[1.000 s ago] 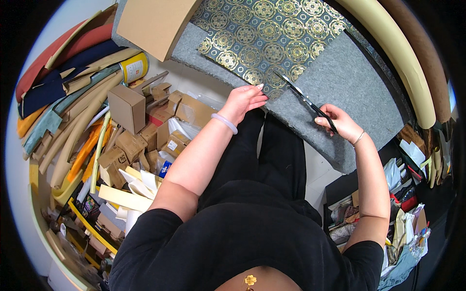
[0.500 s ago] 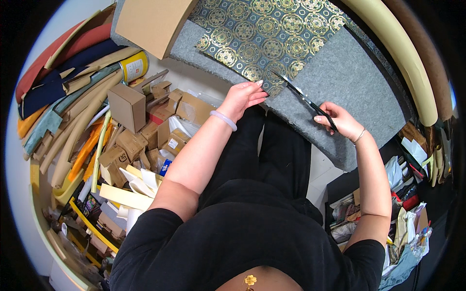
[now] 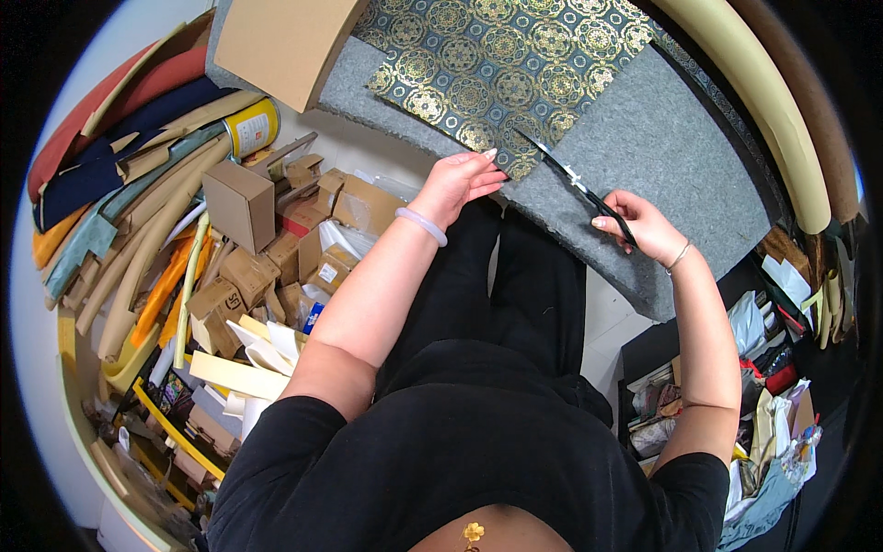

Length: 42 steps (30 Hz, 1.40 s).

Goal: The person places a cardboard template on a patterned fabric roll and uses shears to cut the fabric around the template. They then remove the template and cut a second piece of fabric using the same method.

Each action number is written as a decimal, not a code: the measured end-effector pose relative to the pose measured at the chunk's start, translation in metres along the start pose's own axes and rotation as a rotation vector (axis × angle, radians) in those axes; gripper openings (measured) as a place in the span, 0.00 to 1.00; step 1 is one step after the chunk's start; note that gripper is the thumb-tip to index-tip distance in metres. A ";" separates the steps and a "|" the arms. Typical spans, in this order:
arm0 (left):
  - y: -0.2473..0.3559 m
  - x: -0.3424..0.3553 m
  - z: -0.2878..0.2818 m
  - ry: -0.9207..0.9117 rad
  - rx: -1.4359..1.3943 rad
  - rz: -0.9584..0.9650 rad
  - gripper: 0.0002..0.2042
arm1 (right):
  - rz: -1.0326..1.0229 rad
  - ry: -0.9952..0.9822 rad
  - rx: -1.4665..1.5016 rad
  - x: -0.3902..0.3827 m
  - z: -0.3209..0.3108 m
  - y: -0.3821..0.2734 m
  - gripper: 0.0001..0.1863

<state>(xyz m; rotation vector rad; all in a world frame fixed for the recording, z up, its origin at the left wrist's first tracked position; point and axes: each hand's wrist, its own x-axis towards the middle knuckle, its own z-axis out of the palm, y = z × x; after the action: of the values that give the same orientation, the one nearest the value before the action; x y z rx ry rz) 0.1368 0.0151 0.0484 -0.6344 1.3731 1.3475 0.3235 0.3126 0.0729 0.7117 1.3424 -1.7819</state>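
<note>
Here, black scissors (image 3: 572, 180) are gripped in the right hand (image 3: 644, 226) — blades parted at the patterned cloth (image 3: 487, 64) — whose near edge is pressed flat by the open left hand (image 3: 457, 181) on the grey mat (image 3: 671, 147).

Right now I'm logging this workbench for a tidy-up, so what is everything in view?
Patterned fabric: one, dark blue with gold medallions, on the felt.
Felt pad: one, grey, covering the bench.
Scissors: one pair, black, blades at the fabric's near edge.
Cardboard sheet: one, tan, upper left.
Tin can: one, yellow, left of the bench.
Small cardboard boxes: many, brown, piled on the floor at left.
Left hand: on the fabric's edge.
Right hand: holding the scissors.
</note>
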 end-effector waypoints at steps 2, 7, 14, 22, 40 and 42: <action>0.000 0.000 -0.001 -0.014 -0.002 0.006 0.13 | 0.000 0.020 -0.008 0.000 0.001 0.001 0.20; -0.001 0.002 -0.003 -0.024 0.000 0.002 0.14 | -0.019 0.046 -0.030 0.000 0.005 0.002 0.20; -0.001 0.003 -0.009 -0.079 -0.009 -0.007 0.16 | -0.022 0.035 -0.038 0.019 0.012 -0.008 0.20; -0.002 0.006 -0.009 -0.089 -0.020 -0.020 0.12 | -0.029 0.068 -0.024 0.018 0.019 -0.007 0.18; 0.002 0.002 -0.012 -0.144 -0.010 -0.041 0.17 | -0.082 0.031 0.022 0.049 0.027 -0.027 0.17; 0.003 0.001 -0.012 -0.150 -0.004 -0.038 0.18 | -0.081 0.041 0.038 0.048 0.027 -0.023 0.16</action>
<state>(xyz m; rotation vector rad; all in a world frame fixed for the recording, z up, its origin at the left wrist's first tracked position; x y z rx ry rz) 0.1305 0.0049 0.0462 -0.5479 1.2330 1.3399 0.2784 0.2779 0.0545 0.7273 1.3855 -1.8704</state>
